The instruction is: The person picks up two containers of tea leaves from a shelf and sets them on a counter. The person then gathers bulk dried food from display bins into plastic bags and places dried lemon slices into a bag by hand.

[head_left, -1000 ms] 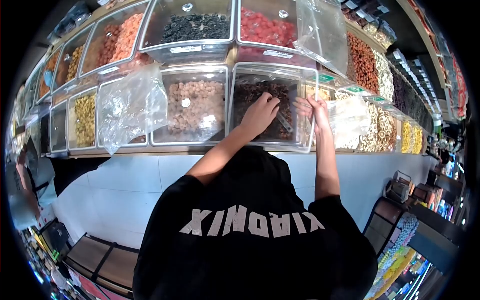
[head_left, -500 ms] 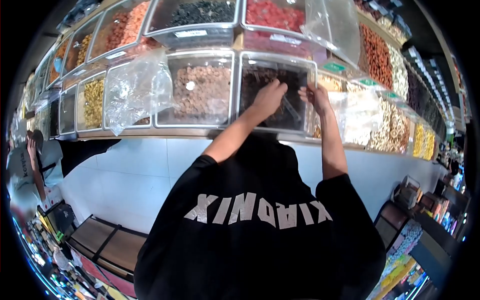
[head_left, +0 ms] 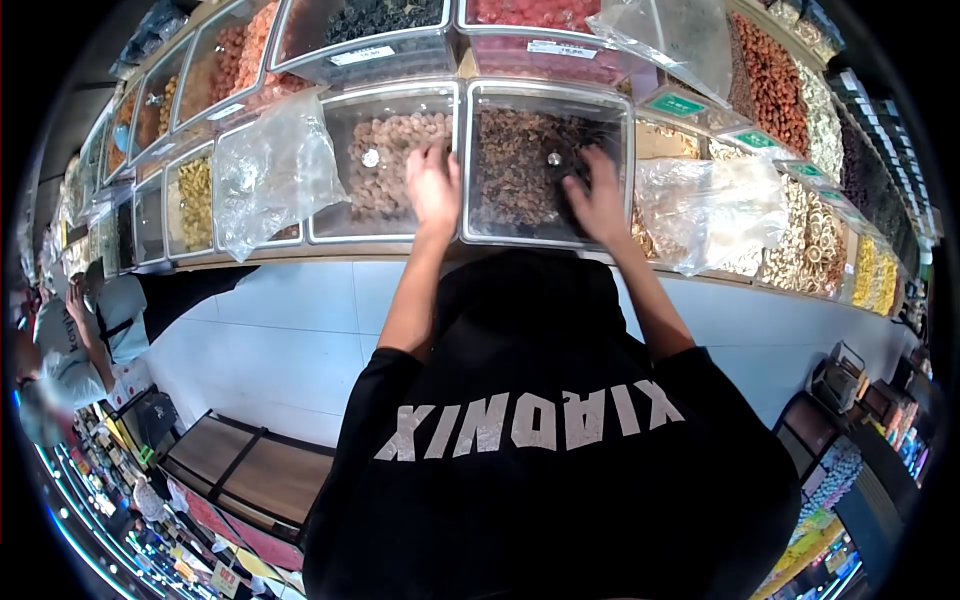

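My left hand (head_left: 433, 187) lies with stretched fingers over the clear lid of a bin of round tan-brown dried pieces (head_left: 392, 135), near that bin's right edge. My right hand (head_left: 598, 197) rests, thumb and fingers apart, over the right side of a bin of dark brown dried pieces (head_left: 515, 170). A clear lid with a light rim covers this second bin, and a small round knob (head_left: 554, 159) shows on it. Neither hand holds anything I can see.
A crumpled clear plastic sheet (head_left: 270, 175) lies left, another (head_left: 710, 215) right. Behind stand bins of black (head_left: 385, 18) and red (head_left: 535, 12) dried goods. A person (head_left: 95, 320) is at the far left; a brown-topped bench (head_left: 245, 470) stands lower left.
My left hand has moved left from the dark bin to the neighbouring bin, its fingers now extended. My right hand has come down from the bin's right edge and opened. The view has shifted slightly.
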Demonstrator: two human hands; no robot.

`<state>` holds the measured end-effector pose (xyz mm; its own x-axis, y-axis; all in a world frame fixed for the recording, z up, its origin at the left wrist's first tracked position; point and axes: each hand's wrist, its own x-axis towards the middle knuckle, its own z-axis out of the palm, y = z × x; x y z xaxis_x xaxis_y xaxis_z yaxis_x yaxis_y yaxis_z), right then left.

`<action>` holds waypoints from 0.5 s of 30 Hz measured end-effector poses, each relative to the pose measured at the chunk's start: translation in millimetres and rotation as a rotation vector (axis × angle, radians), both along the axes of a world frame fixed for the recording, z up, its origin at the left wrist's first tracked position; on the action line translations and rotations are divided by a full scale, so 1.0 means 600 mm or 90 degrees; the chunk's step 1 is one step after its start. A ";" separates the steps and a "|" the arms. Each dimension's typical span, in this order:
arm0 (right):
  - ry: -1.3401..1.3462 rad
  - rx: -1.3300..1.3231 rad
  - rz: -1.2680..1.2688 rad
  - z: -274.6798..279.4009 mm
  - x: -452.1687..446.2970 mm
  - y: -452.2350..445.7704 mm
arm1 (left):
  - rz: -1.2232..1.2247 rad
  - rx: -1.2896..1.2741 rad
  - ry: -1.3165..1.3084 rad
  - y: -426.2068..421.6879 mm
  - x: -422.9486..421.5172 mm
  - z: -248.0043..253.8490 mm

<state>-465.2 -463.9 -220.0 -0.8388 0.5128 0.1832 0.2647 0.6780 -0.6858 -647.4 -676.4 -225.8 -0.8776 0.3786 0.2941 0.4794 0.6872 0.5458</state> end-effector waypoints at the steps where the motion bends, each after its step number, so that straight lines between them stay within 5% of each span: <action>1: -0.027 0.019 0.011 -0.012 -0.001 -0.024 | -0.002 0.003 -0.038 -0.013 -0.008 -0.009; 2: -0.028 0.195 0.062 -0.020 -0.003 -0.034 | -0.019 -0.007 -0.027 -0.017 -0.012 -0.011; 15: -0.030 0.165 0.047 0.002 -0.040 -0.018 | -0.060 0.052 -0.097 -0.002 -0.028 -0.023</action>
<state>-488.9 -474.5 -218.7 -0.8826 0.3918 0.2597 0.2364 0.8475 -0.4752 -664.3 -677.5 -239.5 -0.8761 0.4414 0.1940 0.4473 0.5935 0.6691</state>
